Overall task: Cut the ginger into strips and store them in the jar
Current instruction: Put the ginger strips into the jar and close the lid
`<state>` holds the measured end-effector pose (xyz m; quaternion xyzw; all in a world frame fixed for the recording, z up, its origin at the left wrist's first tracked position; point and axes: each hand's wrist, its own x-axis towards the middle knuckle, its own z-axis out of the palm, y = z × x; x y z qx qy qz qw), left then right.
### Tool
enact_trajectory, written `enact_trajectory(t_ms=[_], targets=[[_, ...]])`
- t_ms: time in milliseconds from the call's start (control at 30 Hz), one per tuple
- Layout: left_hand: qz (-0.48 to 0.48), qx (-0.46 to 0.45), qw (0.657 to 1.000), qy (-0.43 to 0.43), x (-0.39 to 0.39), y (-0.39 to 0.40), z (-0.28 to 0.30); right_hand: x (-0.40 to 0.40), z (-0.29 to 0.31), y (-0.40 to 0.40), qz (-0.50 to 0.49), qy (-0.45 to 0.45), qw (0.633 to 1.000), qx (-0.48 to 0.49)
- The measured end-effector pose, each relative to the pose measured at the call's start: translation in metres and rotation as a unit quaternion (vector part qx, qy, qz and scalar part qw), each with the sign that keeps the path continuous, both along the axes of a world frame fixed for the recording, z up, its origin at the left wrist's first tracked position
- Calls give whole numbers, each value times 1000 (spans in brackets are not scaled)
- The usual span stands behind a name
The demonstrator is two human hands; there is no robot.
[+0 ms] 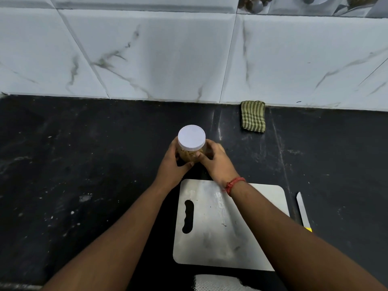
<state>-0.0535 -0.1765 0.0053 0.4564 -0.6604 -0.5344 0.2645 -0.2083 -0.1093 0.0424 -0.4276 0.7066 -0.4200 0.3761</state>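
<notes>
A clear jar with a white lid stands upright on the black counter, just beyond the cutting board. Yellowish ginger strips show through its wall. My left hand grips the jar's left side and my right hand grips its right side, thumbs across the front. The lid sits on top of the jar. A steel cutting board lies near me with only small specks on it. A knife lies on the counter along the board's right edge.
A folded green striped cloth lies against the marble-tiled wall at the back right. The black counter stretches to the left and right of the jar. A white patterned item shows at the bottom edge.
</notes>
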Motion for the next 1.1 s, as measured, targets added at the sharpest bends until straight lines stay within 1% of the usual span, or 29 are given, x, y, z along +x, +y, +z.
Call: enact_trajectory(t_ms=[200,333,433,500,567,767,867,1100], targets=[[13,-5,1000,4,0,5,-5,-1,-5,8,6,22,1000,13],[74,-12,997,-37,5,19,-8,4,-8,22,5,54,998,13],[106,-74,989,-72,6,41,1,7,-7,33,6,84,996,13],[98,-128,983,-84,7,55,6,8,-7,40,6,98,995,13],[73,-162,979,-102,7,68,8,8,-7,49,13,122,992,11],[8,-218,962,-166,10,98,3,0,-17,88,9,190,982,-1],[-1,-226,954,-197,11,109,-1,-5,-22,109,5,222,975,-4],[15,-224,946,-233,9,127,-4,-17,-25,151,14,284,959,-4]])
